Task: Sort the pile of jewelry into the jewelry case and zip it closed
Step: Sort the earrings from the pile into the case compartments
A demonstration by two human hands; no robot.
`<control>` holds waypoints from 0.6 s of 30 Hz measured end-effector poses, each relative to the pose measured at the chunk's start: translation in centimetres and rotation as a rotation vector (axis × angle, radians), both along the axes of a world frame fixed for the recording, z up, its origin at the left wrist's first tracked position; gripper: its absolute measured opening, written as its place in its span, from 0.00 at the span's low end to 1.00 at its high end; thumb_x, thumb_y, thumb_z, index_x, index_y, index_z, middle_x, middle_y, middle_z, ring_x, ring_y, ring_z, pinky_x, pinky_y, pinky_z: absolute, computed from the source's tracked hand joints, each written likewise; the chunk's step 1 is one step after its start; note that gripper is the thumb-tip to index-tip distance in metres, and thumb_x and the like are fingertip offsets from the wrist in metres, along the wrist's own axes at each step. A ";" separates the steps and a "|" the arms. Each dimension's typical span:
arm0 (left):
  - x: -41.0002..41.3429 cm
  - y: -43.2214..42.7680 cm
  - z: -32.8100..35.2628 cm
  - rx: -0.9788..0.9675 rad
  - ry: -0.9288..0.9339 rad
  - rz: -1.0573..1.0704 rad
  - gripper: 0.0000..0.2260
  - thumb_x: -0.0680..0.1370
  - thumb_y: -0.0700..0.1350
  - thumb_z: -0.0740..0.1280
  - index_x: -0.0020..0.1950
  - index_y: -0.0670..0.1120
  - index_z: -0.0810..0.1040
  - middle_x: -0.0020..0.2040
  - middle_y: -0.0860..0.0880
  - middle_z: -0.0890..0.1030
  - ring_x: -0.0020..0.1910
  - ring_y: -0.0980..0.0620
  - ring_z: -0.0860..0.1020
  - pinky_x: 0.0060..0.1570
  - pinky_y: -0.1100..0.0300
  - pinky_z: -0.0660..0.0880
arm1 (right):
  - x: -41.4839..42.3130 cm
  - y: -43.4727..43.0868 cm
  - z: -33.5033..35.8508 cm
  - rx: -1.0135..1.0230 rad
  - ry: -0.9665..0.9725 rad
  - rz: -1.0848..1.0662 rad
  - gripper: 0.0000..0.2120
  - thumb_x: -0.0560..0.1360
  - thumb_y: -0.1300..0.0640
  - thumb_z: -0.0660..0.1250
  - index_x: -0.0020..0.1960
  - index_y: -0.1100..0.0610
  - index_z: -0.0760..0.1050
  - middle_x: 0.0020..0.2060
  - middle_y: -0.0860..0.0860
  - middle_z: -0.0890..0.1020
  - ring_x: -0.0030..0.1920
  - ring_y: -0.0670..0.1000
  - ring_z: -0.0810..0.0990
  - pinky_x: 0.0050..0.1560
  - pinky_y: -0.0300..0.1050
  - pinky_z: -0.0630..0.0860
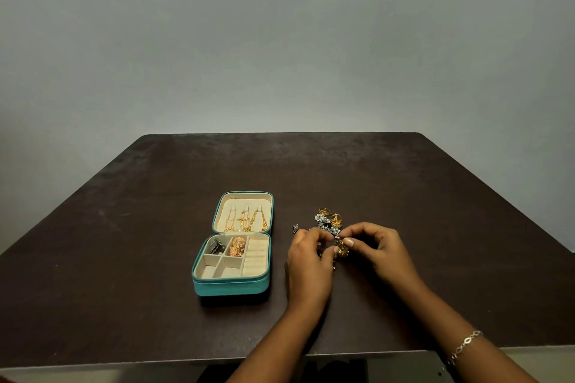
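A teal jewelry case (230,288) lies open on the dark table. Gold chains (245,221) hang in its lid. Its cream tray holds a silver piece (217,246) and gold earrings (238,247); the ring rolls and the front compartments hold nothing. To its right lies the jewelry pile (326,218) of gold rings and silver flower pieces. My left hand (308,261) and my right hand (378,250) meet at the pile's near edge, both pinching a gold earring (341,249) between their fingertips. One small silver piece (295,228) lies apart, left of the pile.
The dark brown table (124,258) stands against a plain grey wall. Its near edge runs just below my forearms. A silver bracelet (465,345) is on my right wrist.
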State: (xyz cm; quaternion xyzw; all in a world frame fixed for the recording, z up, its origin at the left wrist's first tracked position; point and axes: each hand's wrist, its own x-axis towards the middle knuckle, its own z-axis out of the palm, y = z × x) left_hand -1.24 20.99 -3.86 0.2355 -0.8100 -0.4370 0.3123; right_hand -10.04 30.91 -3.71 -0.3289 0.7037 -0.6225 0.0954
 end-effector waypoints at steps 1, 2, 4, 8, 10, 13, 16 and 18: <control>0.0 0.0 0.0 0.006 0.022 -0.013 0.04 0.72 0.39 0.70 0.44 0.47 0.80 0.45 0.50 0.78 0.42 0.58 0.76 0.42 0.67 0.70 | 0.0 0.0 0.0 -0.014 -0.009 0.007 0.10 0.70 0.69 0.68 0.39 0.54 0.80 0.36 0.49 0.83 0.40 0.45 0.80 0.45 0.41 0.75; 0.0 -0.1 -0.1 0.008 0.042 -0.024 0.03 0.71 0.40 0.70 0.42 0.47 0.80 0.44 0.49 0.78 0.40 0.60 0.75 0.40 0.70 0.69 | 0.0 0.0 0.1 -0.024 -0.017 0.016 0.10 0.70 0.69 0.68 0.39 0.55 0.80 0.35 0.49 0.83 0.40 0.46 0.80 0.45 0.42 0.75; 0.0 -0.1 -0.2 0.017 0.073 -0.039 0.02 0.71 0.40 0.70 0.41 0.46 0.80 0.42 0.49 0.77 0.39 0.61 0.74 0.38 0.72 0.67 | 0.1 0.0 0.1 -0.039 -0.028 0.035 0.08 0.70 0.69 0.68 0.40 0.57 0.80 0.35 0.50 0.83 0.40 0.47 0.80 0.45 0.43 0.75; -0.1 -0.3 -0.5 0.029 0.088 -0.081 0.02 0.72 0.40 0.70 0.40 0.46 0.81 0.41 0.50 0.78 0.39 0.59 0.75 0.38 0.68 0.69 | 0.1 0.0 0.2 -0.092 -0.083 0.062 0.03 0.69 0.69 0.68 0.39 0.63 0.79 0.34 0.53 0.82 0.39 0.52 0.79 0.44 0.49 0.75; -0.1 -0.4 -0.5 0.020 0.103 -0.104 0.03 0.73 0.39 0.69 0.41 0.46 0.81 0.41 0.50 0.78 0.38 0.61 0.74 0.37 0.72 0.67 | 0.1 0.0 0.2 -0.110 -0.105 0.069 0.04 0.70 0.69 0.68 0.38 0.62 0.78 0.33 0.53 0.81 0.37 0.53 0.78 0.42 0.50 0.74; 0.1 -0.7 -0.1 0.058 0.166 -0.103 0.07 0.75 0.35 0.65 0.45 0.45 0.81 0.44 0.51 0.78 0.42 0.67 0.74 0.40 0.77 0.66 | 0.3 -0.1 0.2 -0.142 -0.141 0.071 0.03 0.70 0.67 0.68 0.38 0.63 0.76 0.30 0.53 0.79 0.34 0.55 0.77 0.38 0.50 0.75; 0.2 -0.9 0.0 0.209 0.233 -0.103 0.14 0.75 0.29 0.60 0.49 0.46 0.79 0.49 0.47 0.78 0.44 0.67 0.76 0.44 0.76 0.69 | 0.3 -0.1 0.2 -0.177 -0.186 0.061 0.02 0.69 0.66 0.68 0.38 0.64 0.75 0.31 0.55 0.80 0.34 0.54 0.78 0.38 0.49 0.75; 0.2 -0.9 0.0 0.335 0.258 -0.106 0.17 0.75 0.29 0.58 0.48 0.49 0.78 0.48 0.45 0.80 0.38 0.63 0.77 0.38 0.70 0.72 | 0.2 0.0 0.3 -0.182 -0.178 0.052 0.03 0.70 0.68 0.68 0.39 0.63 0.76 0.30 0.53 0.79 0.33 0.50 0.77 0.37 0.46 0.74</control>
